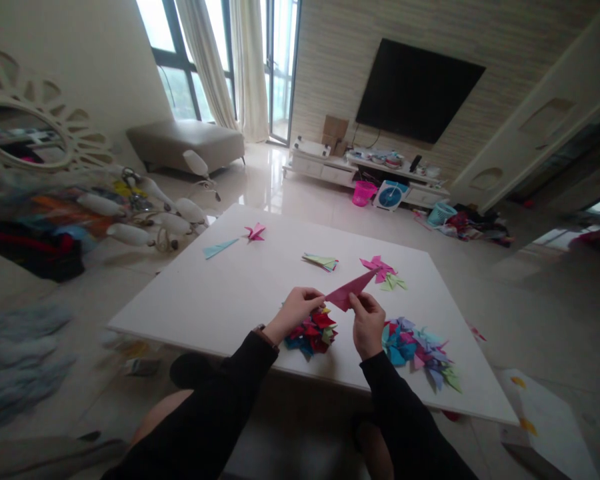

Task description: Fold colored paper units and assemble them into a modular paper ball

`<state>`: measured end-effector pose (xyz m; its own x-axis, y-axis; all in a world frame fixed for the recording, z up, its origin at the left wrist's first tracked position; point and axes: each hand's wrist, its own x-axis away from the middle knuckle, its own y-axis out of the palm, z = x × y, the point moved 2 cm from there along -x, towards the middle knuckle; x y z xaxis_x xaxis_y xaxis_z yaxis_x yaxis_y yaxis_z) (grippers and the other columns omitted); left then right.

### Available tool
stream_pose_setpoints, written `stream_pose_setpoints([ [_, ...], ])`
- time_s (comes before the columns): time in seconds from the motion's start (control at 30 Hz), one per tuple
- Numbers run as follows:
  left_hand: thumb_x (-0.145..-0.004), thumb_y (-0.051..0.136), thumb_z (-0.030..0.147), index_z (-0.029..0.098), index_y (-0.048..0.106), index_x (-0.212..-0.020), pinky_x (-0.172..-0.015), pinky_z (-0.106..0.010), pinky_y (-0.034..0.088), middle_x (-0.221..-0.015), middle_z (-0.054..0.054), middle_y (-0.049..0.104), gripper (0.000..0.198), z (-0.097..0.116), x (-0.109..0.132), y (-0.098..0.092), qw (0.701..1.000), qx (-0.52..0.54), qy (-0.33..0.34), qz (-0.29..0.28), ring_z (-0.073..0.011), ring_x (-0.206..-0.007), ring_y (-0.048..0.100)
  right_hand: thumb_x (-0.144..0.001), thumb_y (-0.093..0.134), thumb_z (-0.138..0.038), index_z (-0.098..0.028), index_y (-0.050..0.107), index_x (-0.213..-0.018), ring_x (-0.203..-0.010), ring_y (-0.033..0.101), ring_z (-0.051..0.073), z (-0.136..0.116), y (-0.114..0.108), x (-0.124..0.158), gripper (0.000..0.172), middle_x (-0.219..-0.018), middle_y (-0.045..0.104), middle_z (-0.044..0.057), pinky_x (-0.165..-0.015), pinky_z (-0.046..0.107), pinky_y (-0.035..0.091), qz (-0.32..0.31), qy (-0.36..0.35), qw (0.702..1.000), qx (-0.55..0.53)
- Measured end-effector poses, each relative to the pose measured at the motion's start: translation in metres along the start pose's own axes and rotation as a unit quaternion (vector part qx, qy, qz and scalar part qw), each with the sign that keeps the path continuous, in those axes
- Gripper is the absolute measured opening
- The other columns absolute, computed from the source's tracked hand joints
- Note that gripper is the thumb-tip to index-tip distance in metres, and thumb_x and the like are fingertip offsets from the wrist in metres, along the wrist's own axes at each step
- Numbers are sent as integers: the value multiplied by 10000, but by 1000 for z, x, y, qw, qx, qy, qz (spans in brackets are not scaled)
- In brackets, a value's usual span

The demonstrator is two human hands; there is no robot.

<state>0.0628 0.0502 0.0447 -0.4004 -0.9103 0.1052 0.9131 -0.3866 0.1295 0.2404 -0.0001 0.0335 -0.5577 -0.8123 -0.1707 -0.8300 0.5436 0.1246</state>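
Observation:
A pink folded paper (350, 291), long and pointed, is held up above the white table (220, 300). My left hand (301, 308) pinches its left tip, and my right hand (369, 323) grips its lower edge between thumb and fingers. Below my left hand lies a pile of red, blue and green folded papers (316, 335), partly hidden by that hand. Beside my right hand spreads a larger heap of blue, purple, pink and green folded papers (425, 353). Beyond the held paper are pink folded pieces (375, 267) with pale green ones (394, 283).
Farther back on the table lie a bundle of pale green folded strips (321, 261), a light blue folded strip (221, 249) and a pink paper piece (255, 232). A lamp with several white shades (173, 223) stands by the left edge. A white box (545, 413) is at lower right.

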Motion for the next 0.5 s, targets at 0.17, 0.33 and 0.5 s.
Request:
stream_pose_setpoints([
  [0.17,-843,604,294,152,733,-933,-672,-290,483,-746,-60,716,212,10,4,0,987,-150,49,27,-191,-702,659,-755,812,-445,-163,713,-879,-729,617,180,-14,-16,-13,323,-796,710,42,-695,315,499,16,-53,995,80],
  [0.33,-841,558,206,202,702,-1013,-706,-287,446,-792,-37,712,224,24,14,-1,963,-250,87,46,-188,-746,649,-821,715,-422,-162,735,-867,-677,605,186,-26,10,-68,265,-770,717,52,-666,318,484,-12,-181,948,260],
  [0.5,-827,534,159,199,686,-1031,-722,-296,443,-857,-66,722,257,35,18,-6,953,-287,79,51,-198,-774,648,-894,555,-222,-158,771,-896,-920,624,227,15,70,-136,225,-915,733,103,-845,325,458,-117,-240,764,587],
])
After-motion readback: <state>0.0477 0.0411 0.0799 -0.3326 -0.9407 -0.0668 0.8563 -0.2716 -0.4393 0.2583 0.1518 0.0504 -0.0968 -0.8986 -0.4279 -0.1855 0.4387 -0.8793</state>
